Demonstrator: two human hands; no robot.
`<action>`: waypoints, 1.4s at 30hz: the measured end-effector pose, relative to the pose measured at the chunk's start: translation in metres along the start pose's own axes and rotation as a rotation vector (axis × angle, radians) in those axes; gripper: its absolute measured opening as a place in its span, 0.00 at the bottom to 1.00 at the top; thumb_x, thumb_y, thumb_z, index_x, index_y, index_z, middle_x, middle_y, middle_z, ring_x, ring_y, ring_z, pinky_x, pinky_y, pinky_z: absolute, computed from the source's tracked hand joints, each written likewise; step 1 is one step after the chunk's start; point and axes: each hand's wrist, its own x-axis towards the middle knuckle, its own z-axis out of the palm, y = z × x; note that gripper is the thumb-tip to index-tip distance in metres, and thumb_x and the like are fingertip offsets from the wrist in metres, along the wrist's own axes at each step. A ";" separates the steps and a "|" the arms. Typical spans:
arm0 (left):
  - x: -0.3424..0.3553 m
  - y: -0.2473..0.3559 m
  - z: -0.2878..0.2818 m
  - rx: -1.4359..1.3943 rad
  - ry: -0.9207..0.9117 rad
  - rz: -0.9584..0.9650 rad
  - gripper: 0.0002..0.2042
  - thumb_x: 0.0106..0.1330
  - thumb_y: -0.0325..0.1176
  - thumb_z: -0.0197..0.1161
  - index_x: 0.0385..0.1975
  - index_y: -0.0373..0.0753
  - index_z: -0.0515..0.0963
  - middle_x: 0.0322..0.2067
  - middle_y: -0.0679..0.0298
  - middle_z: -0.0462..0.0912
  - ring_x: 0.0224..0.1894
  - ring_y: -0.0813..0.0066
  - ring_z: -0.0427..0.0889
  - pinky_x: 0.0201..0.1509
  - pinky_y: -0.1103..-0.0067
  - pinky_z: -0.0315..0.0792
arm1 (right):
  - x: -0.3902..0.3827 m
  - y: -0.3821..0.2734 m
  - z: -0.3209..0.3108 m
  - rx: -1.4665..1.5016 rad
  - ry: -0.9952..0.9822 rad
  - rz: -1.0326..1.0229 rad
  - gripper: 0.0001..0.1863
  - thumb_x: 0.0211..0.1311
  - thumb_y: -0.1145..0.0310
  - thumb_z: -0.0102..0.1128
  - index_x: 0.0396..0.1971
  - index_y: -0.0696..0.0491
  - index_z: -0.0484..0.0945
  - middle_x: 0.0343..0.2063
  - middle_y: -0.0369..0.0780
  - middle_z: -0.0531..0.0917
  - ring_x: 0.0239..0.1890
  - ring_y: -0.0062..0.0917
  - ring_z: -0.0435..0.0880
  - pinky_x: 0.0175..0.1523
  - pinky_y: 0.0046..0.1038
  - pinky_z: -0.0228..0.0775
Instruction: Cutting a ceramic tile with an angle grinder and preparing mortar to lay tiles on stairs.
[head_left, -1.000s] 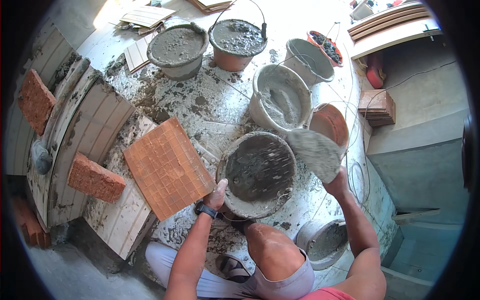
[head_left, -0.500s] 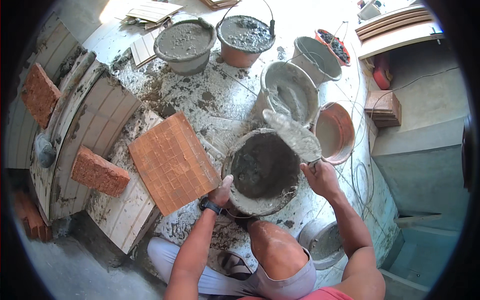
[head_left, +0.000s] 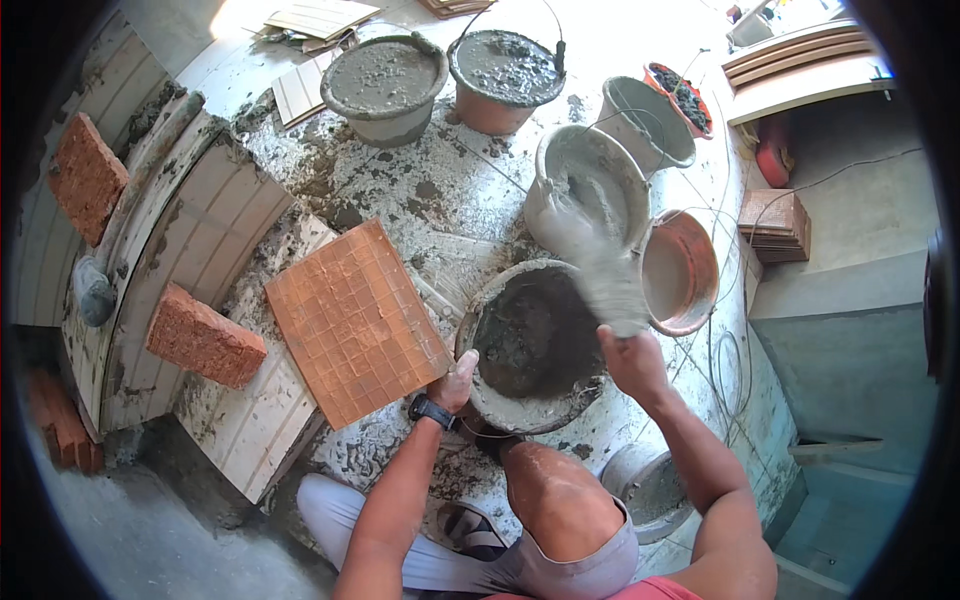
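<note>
My right hand [head_left: 633,365] is closed round the handle of a trowel [head_left: 610,285], whose mortar-coated blade is blurred by motion. The blade is over the right rim of a bucket of dark grey mortar [head_left: 530,335] in front of my knees. Beside that bucket's left side, my left hand [head_left: 455,385] grips the near right corner of a square terracotta tile [head_left: 355,320]. Its fingers are mostly hidden beneath the tile. The tile's ridged grid face is turned up, tilted above a dirty tiled step.
Mortar-filled buckets [head_left: 385,85] stand at the far side, with a grey bucket [head_left: 575,190] and an orange bucket [head_left: 678,275] at the right. Red bricks [head_left: 205,335] rest on the steps at left. Stacked tiles [head_left: 775,225] and loose wire lie at right. Another bucket [head_left: 650,495] is by my right knee.
The trowel blade has swung lower and to the right, now blurred. My left hand keeps its grip on the tile. The whole view has shifted slightly.
</note>
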 end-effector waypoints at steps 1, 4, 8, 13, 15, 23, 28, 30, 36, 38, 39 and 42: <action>0.003 0.003 -0.002 0.048 -0.013 0.014 0.21 0.65 0.42 0.59 0.52 0.34 0.77 0.46 0.50 0.83 0.52 0.52 0.80 0.59 0.64 0.70 | 0.010 0.010 0.012 -0.192 -0.074 0.015 0.16 0.68 0.59 0.58 0.32 0.58 0.73 0.23 0.52 0.82 0.28 0.52 0.82 0.36 0.49 0.71; 0.001 -0.019 -0.008 0.093 0.162 0.153 0.21 0.65 0.41 0.58 0.52 0.33 0.77 0.45 0.51 0.83 0.50 0.53 0.80 0.58 0.64 0.70 | 0.014 0.010 0.017 -0.017 -0.128 -0.066 0.17 0.65 0.58 0.62 0.31 0.58 0.73 0.24 0.52 0.82 0.29 0.51 0.82 0.37 0.47 0.71; 0.002 -0.007 -0.011 -0.010 -0.005 0.044 0.18 0.67 0.38 0.58 0.52 0.34 0.78 0.45 0.55 0.84 0.49 0.58 0.81 0.56 0.66 0.72 | 0.006 -0.002 -0.019 0.338 -0.069 0.074 0.18 0.63 0.56 0.64 0.33 0.58 0.74 0.24 0.50 0.80 0.29 0.45 0.80 0.38 0.42 0.71; 0.003 -0.014 0.014 0.091 0.022 0.111 0.10 0.65 0.26 0.54 0.42 0.34 0.80 0.36 0.51 0.82 0.41 0.50 0.81 0.45 0.63 0.74 | 0.060 0.051 -0.045 0.020 0.288 -0.154 0.16 0.60 0.61 0.62 0.37 0.60 0.78 0.31 0.52 0.83 0.38 0.46 0.84 0.45 0.45 0.74; 0.018 -0.090 -0.048 0.518 0.002 0.289 0.13 0.67 0.25 0.49 0.46 0.33 0.79 0.39 0.52 0.82 0.43 0.54 0.80 0.49 0.66 0.74 | 0.112 0.007 -0.045 -0.016 0.069 -0.064 0.17 0.61 0.62 0.58 0.42 0.60 0.77 0.39 0.52 0.83 0.47 0.45 0.83 0.48 0.47 0.74; 0.021 -0.035 -0.011 -0.037 0.082 0.033 0.15 0.68 0.30 0.56 0.50 0.29 0.77 0.45 0.53 0.82 0.44 0.64 0.78 0.54 0.72 0.71 | -0.041 0.080 -0.088 0.125 0.484 -0.305 0.23 0.64 0.53 0.64 0.51 0.54 0.80 0.44 0.48 0.83 0.46 0.37 0.85 0.53 0.37 0.76; 0.026 -0.051 -0.022 0.272 0.017 0.113 0.12 0.72 0.34 0.55 0.43 0.33 0.81 0.42 0.55 0.81 0.43 0.66 0.77 0.48 0.70 0.72 | -0.212 0.173 -0.077 -0.150 0.398 0.439 0.18 0.65 0.54 0.60 0.41 0.55 0.81 0.35 0.47 0.84 0.38 0.41 0.83 0.43 0.41 0.72; 0.027 -0.060 -0.015 -0.013 0.054 0.042 0.12 0.69 0.32 0.57 0.43 0.30 0.79 0.39 0.56 0.83 0.41 0.67 0.76 0.49 0.71 0.71 | -0.263 0.193 -0.049 -0.183 0.226 0.658 0.18 0.65 0.53 0.59 0.37 0.54 0.80 0.35 0.50 0.84 0.39 0.47 0.82 0.43 0.46 0.71; 0.025 -0.058 0.004 0.008 0.184 0.053 0.07 0.71 0.31 0.57 0.33 0.37 0.78 0.29 0.65 0.75 0.36 0.72 0.72 0.43 0.70 0.70 | -0.270 0.179 0.031 0.023 0.273 0.555 0.15 0.65 0.57 0.59 0.30 0.55 0.76 0.30 0.52 0.81 0.35 0.52 0.79 0.38 0.47 0.68; 0.051 -0.116 -0.094 0.513 0.049 0.347 0.11 0.74 0.32 0.52 0.27 0.37 0.73 0.27 0.67 0.70 0.33 0.72 0.67 0.40 0.70 0.67 | -0.216 0.142 0.045 0.213 0.235 0.397 0.15 0.65 0.60 0.60 0.27 0.58 0.78 0.28 0.53 0.81 0.33 0.50 0.79 0.38 0.45 0.69; 0.018 -0.048 0.020 -0.190 -0.080 0.053 0.10 0.74 0.30 0.49 0.29 0.36 0.72 0.29 0.63 0.71 0.34 0.67 0.66 0.41 0.68 0.66 | -0.238 0.153 0.029 0.106 0.319 0.434 0.16 0.65 0.60 0.60 0.26 0.58 0.79 0.26 0.52 0.81 0.31 0.49 0.80 0.37 0.45 0.69; 0.027 -0.075 -0.005 0.384 -0.291 0.213 0.17 0.75 0.31 0.45 0.56 0.32 0.75 0.57 0.48 0.76 0.65 0.60 0.71 0.72 0.68 0.60 | -0.187 0.130 0.033 0.181 0.294 0.346 0.12 0.66 0.66 0.59 0.26 0.60 0.78 0.22 0.46 0.80 0.26 0.35 0.80 0.34 0.36 0.69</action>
